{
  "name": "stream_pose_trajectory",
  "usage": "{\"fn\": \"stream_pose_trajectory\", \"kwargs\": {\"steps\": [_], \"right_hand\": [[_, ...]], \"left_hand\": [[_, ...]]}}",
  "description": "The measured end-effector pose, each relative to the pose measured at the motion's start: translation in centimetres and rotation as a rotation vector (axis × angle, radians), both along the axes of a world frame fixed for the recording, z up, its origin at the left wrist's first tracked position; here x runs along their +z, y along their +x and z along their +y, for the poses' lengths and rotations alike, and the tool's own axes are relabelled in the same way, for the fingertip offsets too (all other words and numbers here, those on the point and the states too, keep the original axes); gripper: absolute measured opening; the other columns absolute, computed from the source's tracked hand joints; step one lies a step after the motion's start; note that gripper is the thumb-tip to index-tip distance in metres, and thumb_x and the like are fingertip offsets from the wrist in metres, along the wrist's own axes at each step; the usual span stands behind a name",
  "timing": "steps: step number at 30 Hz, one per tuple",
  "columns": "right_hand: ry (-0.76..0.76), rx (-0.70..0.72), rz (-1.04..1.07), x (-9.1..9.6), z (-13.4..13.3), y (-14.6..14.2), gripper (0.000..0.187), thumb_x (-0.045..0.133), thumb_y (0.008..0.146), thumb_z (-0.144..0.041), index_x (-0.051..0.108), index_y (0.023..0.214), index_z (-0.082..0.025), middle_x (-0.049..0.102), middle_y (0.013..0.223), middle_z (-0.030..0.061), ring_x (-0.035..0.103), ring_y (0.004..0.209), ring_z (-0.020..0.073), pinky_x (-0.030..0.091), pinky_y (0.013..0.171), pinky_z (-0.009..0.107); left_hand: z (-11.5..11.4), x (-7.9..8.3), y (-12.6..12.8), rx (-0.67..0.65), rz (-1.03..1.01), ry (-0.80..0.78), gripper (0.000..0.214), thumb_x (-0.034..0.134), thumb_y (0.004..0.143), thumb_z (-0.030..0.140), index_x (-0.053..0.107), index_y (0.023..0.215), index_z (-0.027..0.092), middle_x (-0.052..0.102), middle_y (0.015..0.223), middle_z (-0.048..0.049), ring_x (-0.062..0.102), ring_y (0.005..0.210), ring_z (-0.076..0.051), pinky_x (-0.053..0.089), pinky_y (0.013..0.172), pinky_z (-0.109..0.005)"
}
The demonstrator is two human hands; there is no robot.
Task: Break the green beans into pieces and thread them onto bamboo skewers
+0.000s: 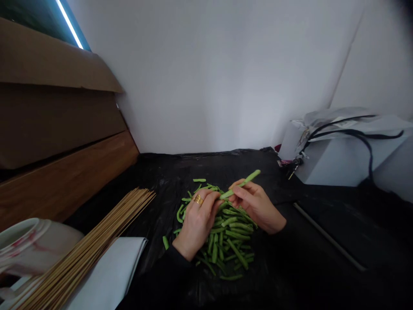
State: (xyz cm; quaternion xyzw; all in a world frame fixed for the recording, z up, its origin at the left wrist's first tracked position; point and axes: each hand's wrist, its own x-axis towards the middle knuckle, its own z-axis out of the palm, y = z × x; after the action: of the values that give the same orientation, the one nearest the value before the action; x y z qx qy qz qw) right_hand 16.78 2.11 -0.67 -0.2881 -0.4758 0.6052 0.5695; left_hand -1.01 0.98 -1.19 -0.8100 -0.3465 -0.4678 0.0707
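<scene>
A long green bean [250, 177] is held between my two hands, slanting up to the right above a heap of green beans [237, 234]. My left hand [198, 219], with a gold ring on one finger, pinches the bean's lower left end. The thumb and fingers of my right hand [256, 204] close around its middle, and its far tip sticks out past them. Several short pieces lie loose at the heap's left and back edges, one bean piece [165, 242] apart from the rest. My hands cover the middle of the heap.
On the left lie a bundle of thin wooden sticks [106, 230], a folded white sheet [111, 271] and a stained white container [38, 245]. A cardboard box [58, 116] stands behind them. At right are a white box [342, 159] with black straps and a thin bar [329, 236]. Black plastic sheeting [174, 165] covers the surface.
</scene>
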Motion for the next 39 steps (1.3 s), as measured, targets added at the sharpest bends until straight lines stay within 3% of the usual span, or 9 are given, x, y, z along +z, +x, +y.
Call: {"fn": "stream_pose_trajectory", "kwargs": {"steps": [8, 15, 26, 34, 39], "right_hand": [[-0.149, 0.183, 0.209, -0.2, -0.1, 0.0, 0.016, 0.076, 0.078, -0.03, 0.069, 0.083, -0.017, 0.065, 0.066, -0.0015, 0.056, 0.059, 0.0077, 0.045, 0.058, 0.021], [-0.207, 0.274, 0.235, -1.0, 0.0, -0.4, 0.02, 0.078, 0.076, -0.033, 0.068, 0.083, -0.016, 0.064, 0.066, -0.0018, 0.056, 0.058, 0.0063, 0.045, 0.057, 0.018], [-0.162, 0.224, 0.25, -0.9, 0.3, 0.3, 0.014, 0.076, 0.078, -0.027, 0.071, 0.085, -0.016, 0.064, 0.068, -0.0013, 0.056, 0.062, 0.0069, 0.046, 0.06, 0.018], [-0.182, 0.064, 0.267, -0.6, 1.2, 1.8, 0.018, 0.081, 0.072, -0.028, 0.07, 0.083, -0.019, 0.063, 0.069, -0.0028, 0.056, 0.064, 0.0063, 0.047, 0.062, 0.017], [-0.173, -0.006, 0.289, -0.5, 1.9, 2.6, 0.018, 0.082, 0.071, -0.027, 0.07, 0.081, -0.019, 0.063, 0.069, -0.0035, 0.055, 0.064, 0.0061, 0.047, 0.06, 0.017]], "left_hand": [[-0.4, 0.1, -0.2, -0.061, -0.036, 0.023, 0.015, 0.061, 0.089, 0.011, 0.06, 0.103, 0.016, 0.062, 0.094, -0.0055, 0.061, 0.091, -0.017, 0.052, 0.086, -0.03], [-1.0, 0.5, 0.1, -0.093, -0.148, 0.009, 0.018, 0.064, 0.086, 0.008, 0.062, 0.102, 0.016, 0.062, 0.095, -0.0039, 0.061, 0.09, -0.013, 0.051, 0.084, -0.025], [-0.7, 0.6, 0.3, -0.139, -0.301, -0.09, 0.021, 0.065, 0.085, 0.009, 0.072, 0.102, 0.02, 0.072, 0.096, -0.0032, 0.067, 0.089, -0.014, 0.054, 0.082, -0.025], [-0.2, 1.0, -0.1, -0.053, -0.42, -0.139, 0.016, 0.064, 0.087, 0.014, 0.072, 0.099, 0.021, 0.073, 0.093, -0.0023, 0.067, 0.087, -0.015, 0.052, 0.079, -0.026], [0.3, 0.9, -0.7, 0.059, -0.526, -0.196, 0.015, 0.054, 0.094, 0.021, 0.066, 0.103, 0.02, 0.07, 0.098, -0.0043, 0.067, 0.086, -0.016, 0.053, 0.078, -0.029]]}}
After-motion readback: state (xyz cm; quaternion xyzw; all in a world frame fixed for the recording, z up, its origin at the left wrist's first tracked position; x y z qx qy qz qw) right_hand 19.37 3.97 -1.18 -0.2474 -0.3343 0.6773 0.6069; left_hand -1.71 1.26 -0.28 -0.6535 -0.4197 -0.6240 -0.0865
